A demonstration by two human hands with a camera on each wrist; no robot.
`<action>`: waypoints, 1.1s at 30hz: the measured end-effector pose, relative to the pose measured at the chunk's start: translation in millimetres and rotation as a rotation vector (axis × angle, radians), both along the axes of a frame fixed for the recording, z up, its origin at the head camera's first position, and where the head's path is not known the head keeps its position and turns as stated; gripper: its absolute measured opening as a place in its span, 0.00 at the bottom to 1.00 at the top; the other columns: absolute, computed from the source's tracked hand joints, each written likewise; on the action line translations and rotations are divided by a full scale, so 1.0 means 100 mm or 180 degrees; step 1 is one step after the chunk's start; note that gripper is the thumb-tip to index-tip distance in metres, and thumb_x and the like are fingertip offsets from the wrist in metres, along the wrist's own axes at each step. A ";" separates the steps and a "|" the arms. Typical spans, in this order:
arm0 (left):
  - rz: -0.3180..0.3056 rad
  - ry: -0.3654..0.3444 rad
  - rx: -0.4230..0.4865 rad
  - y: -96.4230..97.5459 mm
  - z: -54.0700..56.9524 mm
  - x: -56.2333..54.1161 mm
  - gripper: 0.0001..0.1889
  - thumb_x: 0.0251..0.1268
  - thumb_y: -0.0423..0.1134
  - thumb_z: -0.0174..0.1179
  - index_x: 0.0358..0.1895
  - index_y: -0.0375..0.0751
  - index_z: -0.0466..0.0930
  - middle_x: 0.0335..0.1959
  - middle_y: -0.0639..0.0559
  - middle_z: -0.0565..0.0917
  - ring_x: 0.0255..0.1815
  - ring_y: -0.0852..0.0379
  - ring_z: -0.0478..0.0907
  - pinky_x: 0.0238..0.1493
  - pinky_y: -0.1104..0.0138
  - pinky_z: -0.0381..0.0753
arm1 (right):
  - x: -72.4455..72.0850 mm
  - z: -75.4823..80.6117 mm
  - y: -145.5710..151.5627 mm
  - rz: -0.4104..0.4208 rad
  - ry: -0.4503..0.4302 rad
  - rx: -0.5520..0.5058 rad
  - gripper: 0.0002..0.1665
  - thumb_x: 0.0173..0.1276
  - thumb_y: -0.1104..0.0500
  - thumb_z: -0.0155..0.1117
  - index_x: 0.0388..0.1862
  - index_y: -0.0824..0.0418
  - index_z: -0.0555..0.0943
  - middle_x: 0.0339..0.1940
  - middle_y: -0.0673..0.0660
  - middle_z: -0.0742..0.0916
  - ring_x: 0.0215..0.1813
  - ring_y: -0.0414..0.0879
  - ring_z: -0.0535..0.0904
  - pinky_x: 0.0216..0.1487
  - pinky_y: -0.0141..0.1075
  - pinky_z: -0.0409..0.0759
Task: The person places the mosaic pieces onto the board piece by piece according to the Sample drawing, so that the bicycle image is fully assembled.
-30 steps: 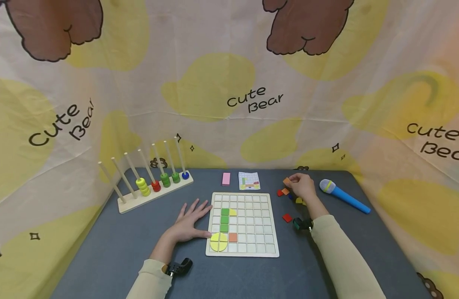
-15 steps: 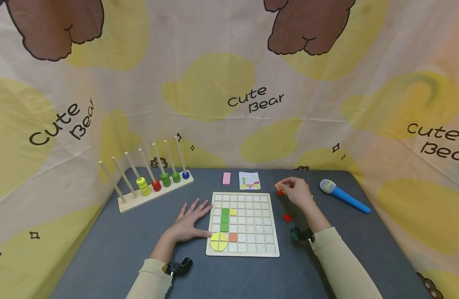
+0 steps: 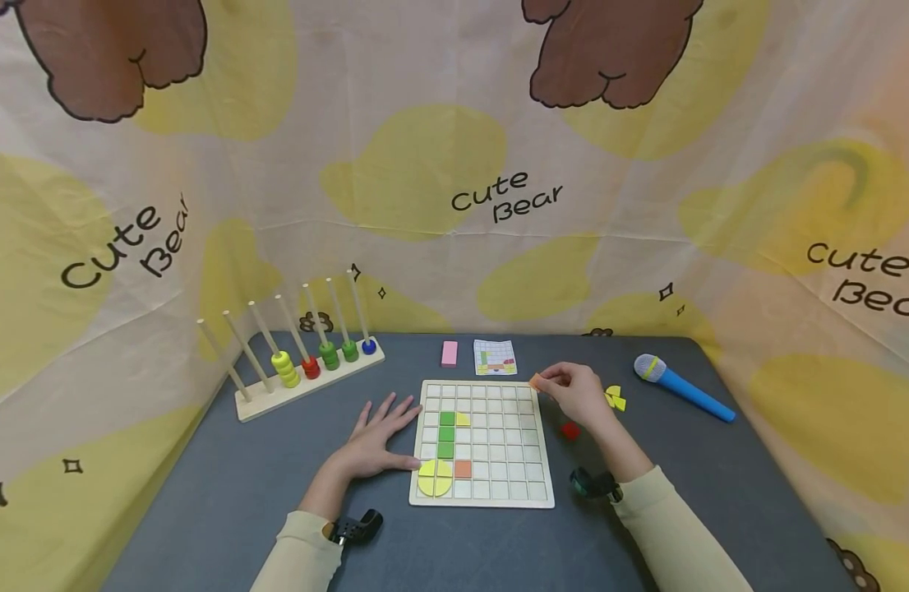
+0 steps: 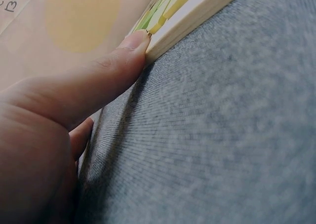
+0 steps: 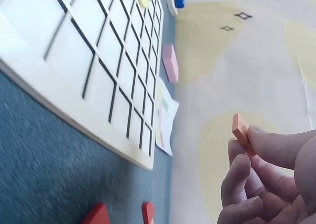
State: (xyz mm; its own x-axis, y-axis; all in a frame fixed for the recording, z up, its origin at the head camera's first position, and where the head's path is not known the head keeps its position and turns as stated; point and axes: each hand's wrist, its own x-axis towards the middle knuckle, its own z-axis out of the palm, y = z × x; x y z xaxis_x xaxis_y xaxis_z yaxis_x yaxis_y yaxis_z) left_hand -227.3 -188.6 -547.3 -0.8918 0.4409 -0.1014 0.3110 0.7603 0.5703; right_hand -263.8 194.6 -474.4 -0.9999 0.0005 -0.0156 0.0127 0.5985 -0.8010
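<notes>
An orange square tile (image 5: 240, 129) is pinched between thumb and fingers of my right hand (image 3: 575, 390), which hovers at the top right corner of a white grid board (image 3: 505, 448). My left hand (image 3: 373, 440) lies spread on the table at the board's left side, its thumb (image 4: 129, 49) touching the board's wooden edge. On the board are a column of green tiles (image 3: 445, 434), a yellow tile (image 3: 463, 419), an orange tile (image 3: 463, 469) and yellow quarter-circle pieces (image 3: 435, 478) forming a disc.
Red tile (image 3: 570, 431) and yellow pieces (image 3: 615, 398) lie right of the board, near a blue toy microphone (image 3: 684, 390). Behind the board are a pattern card (image 3: 495, 358) and a pink block (image 3: 449, 354). A peg stand with coloured rings (image 3: 310, 381) stands at the back left.
My right hand has lifted the orange tile from the loose pieces and carried it left to the board's corner. The left hand stays in place.
</notes>
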 end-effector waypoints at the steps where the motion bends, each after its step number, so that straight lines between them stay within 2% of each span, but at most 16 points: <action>1: 0.0000 -0.0003 0.0003 0.00 0.00 0.00 0.53 0.51 0.73 0.67 0.80 0.59 0.57 0.84 0.56 0.51 0.85 0.44 0.34 0.78 0.40 0.23 | 0.02 -0.01 -0.01 0.0012 0.0014 0.0001 0.14 0.69 0.52 0.71 0.45 0.61 0.87 0.37 0.62 0.89 0.34 0.52 0.81 0.33 0.36 0.77; 7: 0.0004 -0.0028 0.0017 0.00 0.00 0.00 0.53 0.51 0.72 0.67 0.81 0.59 0.57 0.84 0.56 0.51 0.85 0.44 0.33 0.78 0.40 0.22 | 0.11 -0.02 -0.10 0.0117 0.0069 0.0007 0.13 0.67 0.51 0.72 0.42 0.59 0.87 0.33 0.55 0.87 0.34 0.47 0.78 0.33 0.36 0.77; 14: 0.0004 -0.0011 -0.0002 0.00 0.00 0.00 0.53 0.51 0.72 0.67 0.81 0.59 0.56 0.84 0.56 0.51 0.85 0.44 0.34 0.78 0.40 0.23 | 0.23 -0.04 -0.19 0.0298 0.0048 -0.0077 0.09 0.66 0.56 0.73 0.39 0.61 0.87 0.34 0.61 0.89 0.33 0.46 0.79 0.32 0.35 0.77; 18: 0.0013 -0.0039 0.0022 0.00 0.01 0.01 0.53 0.51 0.72 0.67 0.81 0.58 0.57 0.84 0.55 0.51 0.85 0.43 0.33 0.78 0.40 0.23 | 0.29 -0.08 -0.24 0.0343 -0.0040 -0.0176 0.09 0.65 0.55 0.74 0.38 0.59 0.87 0.34 0.60 0.89 0.33 0.46 0.78 0.32 0.36 0.77; 25: -0.0001 -0.0017 0.0006 0.00 0.01 0.01 0.53 0.52 0.72 0.67 0.81 0.58 0.56 0.84 0.55 0.50 0.85 0.44 0.33 0.78 0.40 0.23 | 0.36 -0.15 -0.31 0.0411 -0.0096 -0.0236 0.08 0.64 0.54 0.75 0.36 0.57 0.88 0.29 0.52 0.87 0.32 0.44 0.77 0.30 0.34 0.76; 33: -0.0004 -0.0029 0.0029 0.00 0.00 0.00 0.54 0.51 0.73 0.67 0.81 0.59 0.56 0.84 0.55 0.50 0.85 0.44 0.33 0.78 0.40 0.23 | 0.48 -0.16 -0.39 0.0571 -0.0131 -0.0234 0.06 0.65 0.54 0.74 0.34 0.56 0.87 0.30 0.55 0.88 0.31 0.46 0.78 0.28 0.31 0.75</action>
